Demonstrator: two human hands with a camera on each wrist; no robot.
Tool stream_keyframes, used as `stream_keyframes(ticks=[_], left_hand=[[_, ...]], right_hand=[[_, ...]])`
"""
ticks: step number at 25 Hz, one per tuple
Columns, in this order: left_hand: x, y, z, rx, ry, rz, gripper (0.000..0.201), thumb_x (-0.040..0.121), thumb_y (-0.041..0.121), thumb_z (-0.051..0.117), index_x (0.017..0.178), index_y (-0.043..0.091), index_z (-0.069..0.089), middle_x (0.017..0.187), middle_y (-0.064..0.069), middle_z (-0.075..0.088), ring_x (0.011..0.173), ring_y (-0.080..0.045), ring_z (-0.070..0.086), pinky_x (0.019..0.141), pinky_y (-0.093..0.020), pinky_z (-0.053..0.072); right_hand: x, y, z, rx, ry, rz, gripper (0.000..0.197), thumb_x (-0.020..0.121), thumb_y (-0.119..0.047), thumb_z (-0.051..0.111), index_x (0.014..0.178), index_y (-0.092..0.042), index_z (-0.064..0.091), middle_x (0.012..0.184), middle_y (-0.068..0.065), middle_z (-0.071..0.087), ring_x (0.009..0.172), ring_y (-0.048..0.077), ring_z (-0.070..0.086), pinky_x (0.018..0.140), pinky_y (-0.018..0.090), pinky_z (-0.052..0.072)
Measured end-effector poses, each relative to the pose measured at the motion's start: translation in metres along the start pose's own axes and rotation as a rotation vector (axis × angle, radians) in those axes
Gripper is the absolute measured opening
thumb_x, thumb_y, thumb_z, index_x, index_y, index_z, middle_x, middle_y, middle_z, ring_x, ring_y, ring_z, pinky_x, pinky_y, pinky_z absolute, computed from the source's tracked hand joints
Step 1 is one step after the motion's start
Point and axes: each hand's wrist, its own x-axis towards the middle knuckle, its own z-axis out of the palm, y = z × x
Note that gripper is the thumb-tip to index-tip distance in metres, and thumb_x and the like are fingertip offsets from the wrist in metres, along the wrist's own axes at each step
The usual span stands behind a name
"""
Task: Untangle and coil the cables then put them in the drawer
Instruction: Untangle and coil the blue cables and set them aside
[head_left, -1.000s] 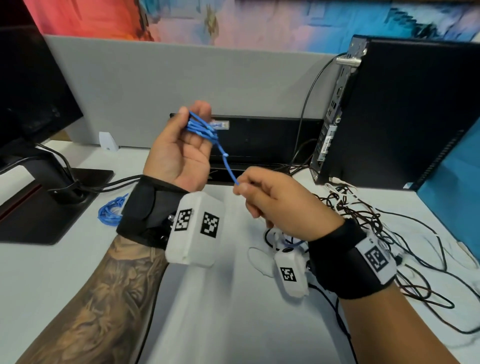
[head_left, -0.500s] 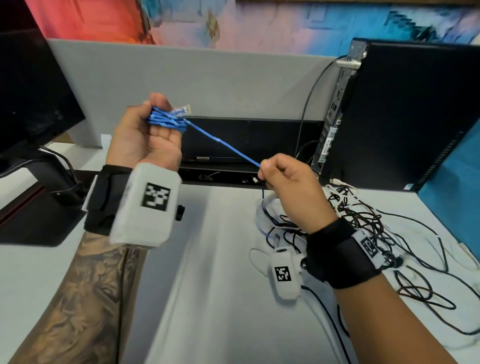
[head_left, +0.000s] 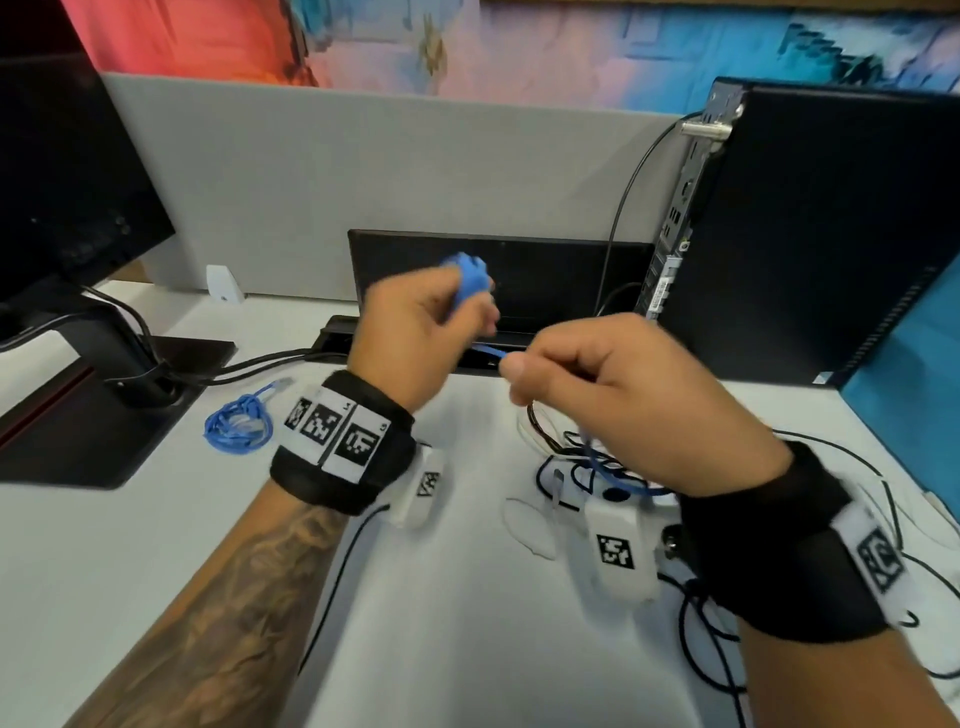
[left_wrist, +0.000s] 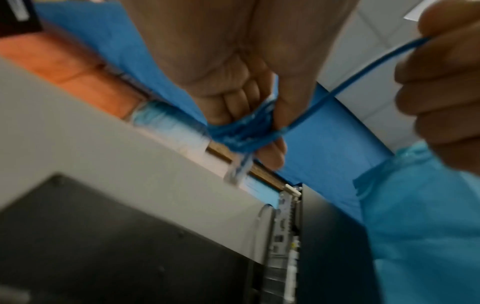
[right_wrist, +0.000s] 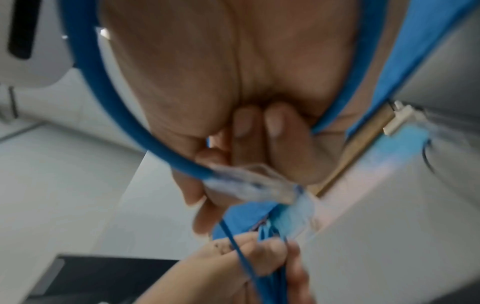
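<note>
My left hand (head_left: 441, 317) is raised over the desk and holds a blue cable wound in loops (head_left: 470, 278) around its fingers; the left wrist view shows the blue loops (left_wrist: 244, 131) with a clear plug (left_wrist: 237, 171) hanging below them. My right hand (head_left: 545, 364) pinches the free strand of the same blue cable (head_left: 493, 352) just right of the left hand. In the right wrist view the strand (right_wrist: 241, 253) runs down to the left hand and a second clear plug (right_wrist: 249, 185) lies by my curled fingers. No drawer is in view.
A coiled blue cable (head_left: 239, 423) lies on the white desk (head_left: 156, 545) beside the monitor stand (head_left: 98, 415). A tangle of black and white cables (head_left: 582, 452) lies under my right hand. A black computer tower (head_left: 831, 234) stands at the right, a grey partition (head_left: 363, 182) behind.
My left hand has turned over, now back-up, and moved right and down with the blue loops. The right hand has closed in on it, so the strand between them is much shorter.
</note>
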Motion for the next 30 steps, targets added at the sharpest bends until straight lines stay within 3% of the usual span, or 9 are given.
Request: stream_keyframes(ticks=[4, 7, 10, 14, 17, 20, 22, 26, 30], left_hand=[[-0.010, 0.019, 0.012, -0.053, -0.477, -0.212, 0.045, 0.104, 0.038, 0.042, 0.080, 0.010, 0.068, 0.063, -0.003, 0.065, 0.057, -0.020, 0.061, 0.067, -0.036, 0.057], [-0.010, 0.028, 0.010, -0.441, -0.636, -0.371, 0.034, 0.096, 0.026, 0.044, 0.080, 0.005, 0.065, 0.060, -0.007, 0.051, 0.053, -0.020, 0.048, 0.063, -0.031, 0.048], [-0.003, 0.024, 0.003, -0.973, -0.506, -0.492, 0.028, 0.091, 0.016, 0.044, 0.085, 0.002, 0.068, 0.061, -0.002, 0.049, 0.053, -0.015, 0.048, 0.070, -0.030, 0.053], [0.016, 0.014, -0.015, -1.393, -0.056, -0.436, 0.028, 0.099, 0.016, 0.042, 0.096, 0.001, 0.065, 0.073, 0.000, 0.063, 0.069, -0.011, 0.064, 0.079, -0.029, 0.056], [0.021, -0.002, -0.023, -1.239, 0.216, -0.425, 0.021, 0.103, 0.014, 0.044, 0.093, 0.007, 0.062, 0.079, 0.000, 0.067, 0.078, -0.015, 0.070, 0.081, -0.028, 0.057], [0.013, -0.016, -0.014, -0.596, 0.254, -0.235, 0.018, 0.101, 0.015, 0.053, 0.093, 0.007, 0.067, 0.079, -0.001, 0.068, 0.080, -0.017, 0.070, 0.082, -0.028, 0.056], [0.006, -0.017, -0.005, -0.171, 0.073, -0.109, 0.022, 0.099, 0.015, 0.057, 0.090, -0.002, 0.068, 0.078, -0.002, 0.068, 0.076, -0.006, 0.068, 0.076, -0.020, 0.052], [-0.008, 0.001, 0.012, -0.025, -0.526, -0.181, 0.034, 0.099, 0.039, 0.053, 0.093, 0.008, 0.066, 0.078, -0.003, 0.068, 0.071, -0.012, 0.067, 0.072, -0.026, 0.053], [-0.009, 0.004, 0.012, -0.097, -0.559, -0.195, 0.029, 0.102, 0.031, 0.050, 0.085, 0.011, 0.062, 0.066, -0.002, 0.054, 0.060, -0.015, 0.054, 0.065, -0.031, 0.050]], right_hand=[[0.000, 0.024, -0.021, -0.064, 0.248, -0.018, 0.024, 0.099, -0.029, 0.060, 0.083, -0.017, 0.073, 0.068, 0.002, 0.062, 0.062, 0.016, 0.055, 0.057, 0.024, 0.044], [0.007, 0.054, -0.017, -0.057, 0.349, 0.042, 0.022, 0.102, -0.029, 0.056, 0.089, -0.019, 0.072, 0.070, -0.007, 0.062, 0.063, 0.005, 0.055, 0.059, 0.018, 0.043], [0.013, 0.065, 0.001, 0.039, 0.209, 0.074, 0.023, 0.104, -0.028, 0.052, 0.093, -0.018, 0.071, 0.065, -0.015, 0.056, 0.059, 0.001, 0.051, 0.060, 0.018, 0.040], [0.012, 0.054, 0.026, 0.048, -0.092, 0.154, 0.015, 0.103, -0.028, 0.055, 0.104, -0.026, 0.070, 0.062, -0.006, 0.061, 0.053, 0.004, 0.050, 0.056, 0.024, 0.046], [0.009, 0.042, 0.029, 0.065, -0.220, 0.179, 0.020, 0.100, -0.027, 0.060, 0.119, -0.028, 0.066, 0.064, -0.002, 0.066, 0.050, 0.002, 0.052, 0.056, 0.020, 0.045], [0.007, 0.030, 0.024, 0.256, -0.169, 0.124, 0.035, 0.099, -0.017, 0.062, 0.133, -0.025, 0.057, 0.065, 0.002, 0.067, 0.056, 0.010, 0.056, 0.061, 0.027, 0.050], [0.009, 0.029, 0.019, 0.419, -0.020, 0.038, 0.027, 0.101, -0.007, 0.056, 0.125, -0.017, 0.061, 0.062, 0.001, 0.060, 0.058, 0.013, 0.054, 0.061, 0.028, 0.049], [0.013, 0.048, 0.004, 0.447, 0.264, -0.008, 0.023, 0.105, -0.003, 0.044, 0.114, -0.014, 0.061, 0.066, 0.001, 0.055, 0.063, 0.012, 0.052, 0.063, 0.024, 0.047], [0.013, 0.064, 0.005, 0.280, 0.385, 0.048, 0.017, 0.105, -0.014, 0.050, 0.116, -0.016, 0.062, 0.083, 0.001, 0.064, 0.079, 0.012, 0.061, 0.076, 0.026, 0.048]])
